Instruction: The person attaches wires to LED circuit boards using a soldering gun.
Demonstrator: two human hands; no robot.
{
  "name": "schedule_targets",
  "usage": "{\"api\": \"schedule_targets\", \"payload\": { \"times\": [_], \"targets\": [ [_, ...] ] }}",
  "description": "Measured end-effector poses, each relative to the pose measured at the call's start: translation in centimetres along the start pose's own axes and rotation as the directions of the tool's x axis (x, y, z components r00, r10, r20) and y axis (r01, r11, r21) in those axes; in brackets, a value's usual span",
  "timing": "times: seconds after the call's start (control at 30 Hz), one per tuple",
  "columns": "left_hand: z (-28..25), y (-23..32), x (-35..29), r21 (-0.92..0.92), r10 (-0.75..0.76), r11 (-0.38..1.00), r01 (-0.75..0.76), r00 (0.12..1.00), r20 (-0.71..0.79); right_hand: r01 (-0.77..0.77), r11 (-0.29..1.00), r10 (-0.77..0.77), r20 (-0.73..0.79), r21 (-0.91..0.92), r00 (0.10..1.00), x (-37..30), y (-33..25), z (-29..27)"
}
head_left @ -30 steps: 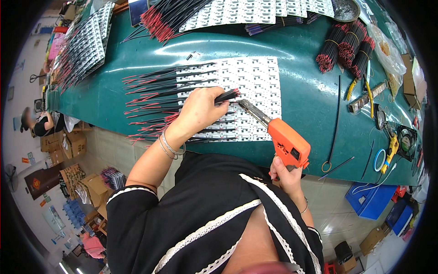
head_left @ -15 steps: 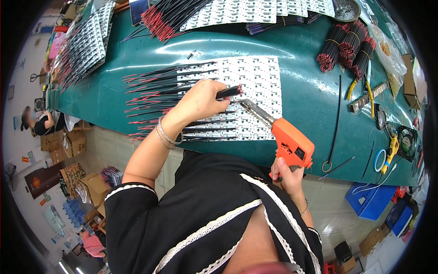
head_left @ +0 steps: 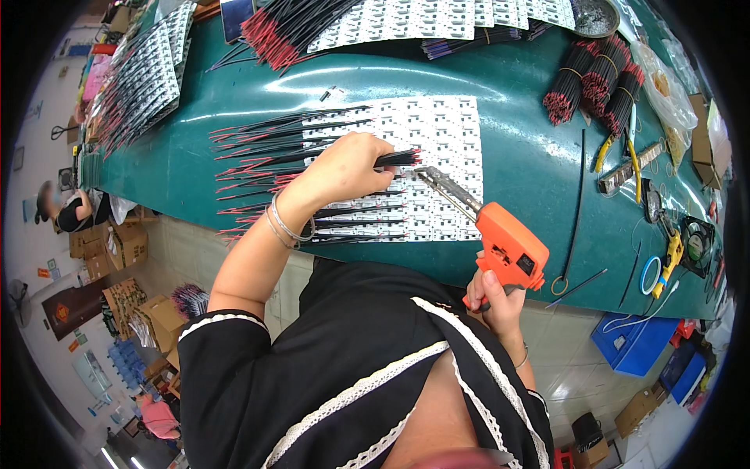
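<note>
A white sheet of small circuit boards (head_left: 445, 129) lies on the green table, with rows of black wires with red ends (head_left: 269, 162) along its left half. Over its middle, my left hand (head_left: 349, 166) is closed round a small bundle of black wires (head_left: 400, 159), whose tips point right. My right hand (head_left: 498, 301) grips the handle of an orange soldering gun (head_left: 512, 246) at the table's front edge. The gun's metal tip is close to the board, just right of and below the bundle's ends. Whether it touches the board, I cannot tell.
Tied bundles of black wires (head_left: 569, 82) lie at the far right by yellow-handled pliers (head_left: 603, 152). More board sheets (head_left: 398, 19) and loose wires cover the back. A wired sheet (head_left: 148, 78) sits at the far left. A small fan (head_left: 695, 244) stands at the right edge.
The soldering gun in my right hand has shifted slightly right. The wire bundle in my left hand has also moved a little to the right.
</note>
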State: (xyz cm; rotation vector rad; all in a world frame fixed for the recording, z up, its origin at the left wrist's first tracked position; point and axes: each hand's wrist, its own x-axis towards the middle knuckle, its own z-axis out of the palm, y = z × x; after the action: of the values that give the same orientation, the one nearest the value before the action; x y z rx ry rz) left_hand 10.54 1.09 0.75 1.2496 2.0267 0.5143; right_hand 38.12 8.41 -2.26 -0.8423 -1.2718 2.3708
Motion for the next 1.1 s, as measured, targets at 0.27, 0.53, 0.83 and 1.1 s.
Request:
{"api": "schedule_targets", "payload": {
  "times": [0.27,0.53,0.83,1.1],
  "targets": [
    [0.0,-0.5,-0.5,0.011,0.051,0.999,-0.051,0.999,-0.009,0.012,1.0,-0.012,-0.011,-0.005,1.0,0.7,-0.8,-0.1],
    [0.5,-1.3,-1.2,0.05,0.184,0.983,-0.178,0.933,-0.31,0.03,0.999,-0.03,0.017,-0.039,0.999,1.3,-1.1,-0.1],
    [0.5,-0.3,-0.6,-0.11,-0.15,0.985,0.13,0.967,-0.207,0.02,0.992,-0.02,0.001,-0.125,1.0,1.8,-1.2,0.3],
    [0.8,-0.5,-0.6,-0.05,-0.095,0.995,0.085,0.965,-0.246,-0.04,0.986,0.043,0.014,-0.162,0.999,1.8,-1.2,0.5]
  ]
}}
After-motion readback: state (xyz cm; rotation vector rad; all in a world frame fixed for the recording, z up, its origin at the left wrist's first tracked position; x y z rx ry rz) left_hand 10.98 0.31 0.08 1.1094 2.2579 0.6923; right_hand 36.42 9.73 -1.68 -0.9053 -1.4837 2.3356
